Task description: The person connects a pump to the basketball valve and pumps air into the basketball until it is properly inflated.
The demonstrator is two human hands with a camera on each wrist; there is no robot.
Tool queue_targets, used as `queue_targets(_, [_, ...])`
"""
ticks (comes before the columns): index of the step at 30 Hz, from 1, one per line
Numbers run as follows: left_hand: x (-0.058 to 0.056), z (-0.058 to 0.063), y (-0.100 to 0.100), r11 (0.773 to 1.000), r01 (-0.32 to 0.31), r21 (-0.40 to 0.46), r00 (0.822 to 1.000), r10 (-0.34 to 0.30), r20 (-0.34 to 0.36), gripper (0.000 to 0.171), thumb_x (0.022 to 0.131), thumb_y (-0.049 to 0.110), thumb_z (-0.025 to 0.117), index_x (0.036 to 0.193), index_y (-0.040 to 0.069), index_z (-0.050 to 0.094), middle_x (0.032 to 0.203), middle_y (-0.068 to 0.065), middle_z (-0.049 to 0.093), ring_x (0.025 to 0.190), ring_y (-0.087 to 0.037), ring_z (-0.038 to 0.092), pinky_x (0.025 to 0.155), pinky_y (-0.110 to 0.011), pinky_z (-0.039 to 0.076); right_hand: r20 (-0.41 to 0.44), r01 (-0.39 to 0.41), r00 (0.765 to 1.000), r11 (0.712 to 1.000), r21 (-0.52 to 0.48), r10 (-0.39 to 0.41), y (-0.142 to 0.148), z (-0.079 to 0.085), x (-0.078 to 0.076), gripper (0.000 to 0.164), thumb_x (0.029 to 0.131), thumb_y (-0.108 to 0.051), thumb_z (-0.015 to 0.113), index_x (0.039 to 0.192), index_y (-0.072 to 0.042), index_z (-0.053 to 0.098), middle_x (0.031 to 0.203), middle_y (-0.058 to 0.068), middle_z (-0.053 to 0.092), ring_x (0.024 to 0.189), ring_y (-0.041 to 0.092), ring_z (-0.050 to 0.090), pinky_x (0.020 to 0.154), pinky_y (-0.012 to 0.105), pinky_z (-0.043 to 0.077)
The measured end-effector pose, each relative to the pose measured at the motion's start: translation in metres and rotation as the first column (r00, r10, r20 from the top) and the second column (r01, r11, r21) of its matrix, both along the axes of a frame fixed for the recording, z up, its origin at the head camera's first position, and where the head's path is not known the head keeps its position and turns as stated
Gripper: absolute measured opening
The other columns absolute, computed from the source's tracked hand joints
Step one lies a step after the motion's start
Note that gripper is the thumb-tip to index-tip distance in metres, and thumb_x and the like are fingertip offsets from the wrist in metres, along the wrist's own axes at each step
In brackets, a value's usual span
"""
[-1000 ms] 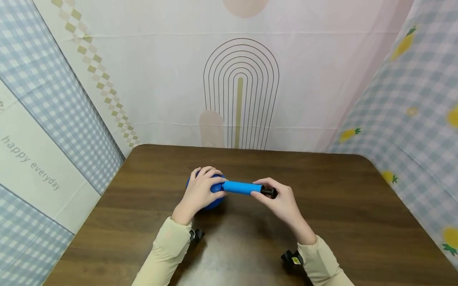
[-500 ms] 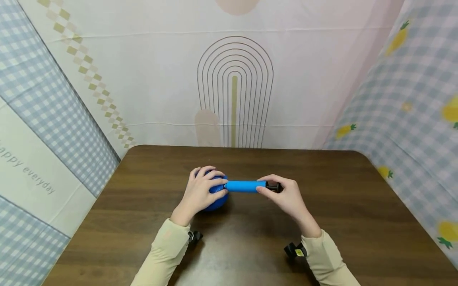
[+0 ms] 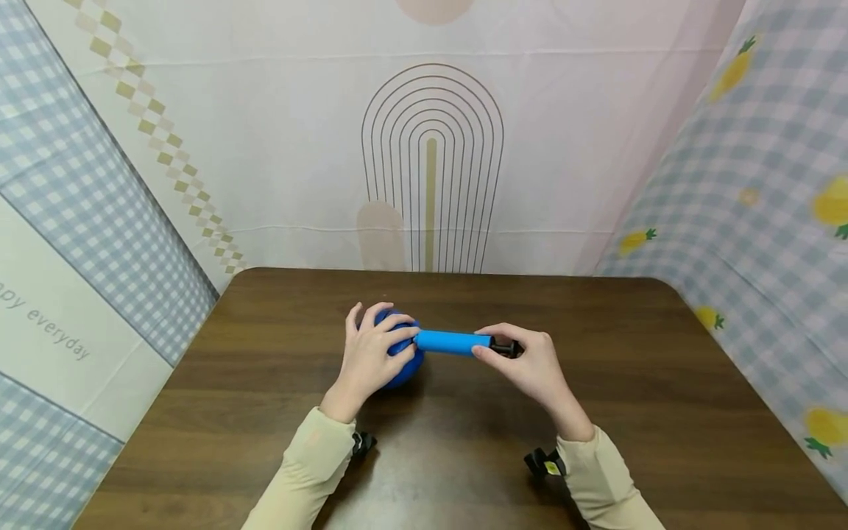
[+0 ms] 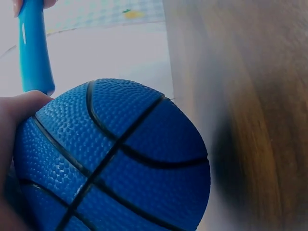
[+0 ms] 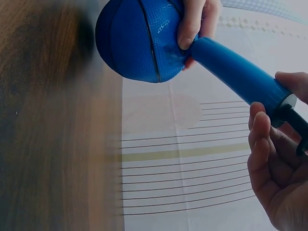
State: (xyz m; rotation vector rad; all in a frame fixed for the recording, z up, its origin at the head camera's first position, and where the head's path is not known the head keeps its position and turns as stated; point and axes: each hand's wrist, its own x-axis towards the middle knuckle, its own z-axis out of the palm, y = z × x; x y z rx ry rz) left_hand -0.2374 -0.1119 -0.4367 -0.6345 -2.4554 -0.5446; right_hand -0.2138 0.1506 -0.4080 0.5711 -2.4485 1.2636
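Note:
My left hand (image 3: 368, 359) grips a small blue basketball with black seams (image 4: 125, 154), its fingers spread over the top and side. A blue hand pump (image 3: 452, 342) points at the ball, its narrow end at the ball's surface beside my left thumb and index finger. Whether a needle sits inside the ball is hidden by those fingers. With thumb and fingertips my right hand (image 3: 535, 372) pinches the pump barrel near its black handle (image 5: 296, 122). In the right wrist view the handle stands slightly out from the barrel. Ball and pump appear held above the table.
The brown wooden table (image 3: 450, 456) lies beneath both hands. A pale patterned cloth (image 3: 298, 147) hangs behind it, with checked cloths at left and right. Black wrist camera mounts (image 3: 546, 464) sit under the sleeves.
The right hand and pump have shifted slightly right relative to the table, and so has the ball. Some left fingers have lifted and spread a little on the ball. The head view has turned slightly.

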Motion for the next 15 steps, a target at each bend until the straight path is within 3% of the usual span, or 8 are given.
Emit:
queue_targets(6, [-0.0024,-0.0012,-0.0007,1.000,-0.007,0.022,1.000,0.008,-0.029,0.019,0.085,0.027,0.072,0.103,0.025,0.077,0.112,0.006,0.072,0.130,-0.026,0.046,0.111,-0.067,0.008,-0.019,-0.002,1.000,1.000,-0.016,0.001,-0.0014,-0.0005,-0.0004,0.019,0.080,-0.022,0.080,0.098,-0.021,0.074,0.076,-0.003,0.067,0.060,0.005,0.049,0.054,0.022,0.041])
queue_targets(15, [-0.0033,-0.0033,-0.0009,1.000,0.006,0.015,1.000,-0.006,0.000,0.020,0.084,0.029,0.074,0.104,0.026,0.076,0.112,0.007,0.071,0.127,-0.030,0.049,0.109,-0.066,0.016,-0.032,-0.005,0.999,1.000,-0.002,0.005,0.0018,0.0013,-0.0006,0.019,0.080,-0.021,0.080,0.098,-0.020,0.075,0.076,-0.002,0.067,0.058,0.004,0.048,0.052,0.022,0.041])
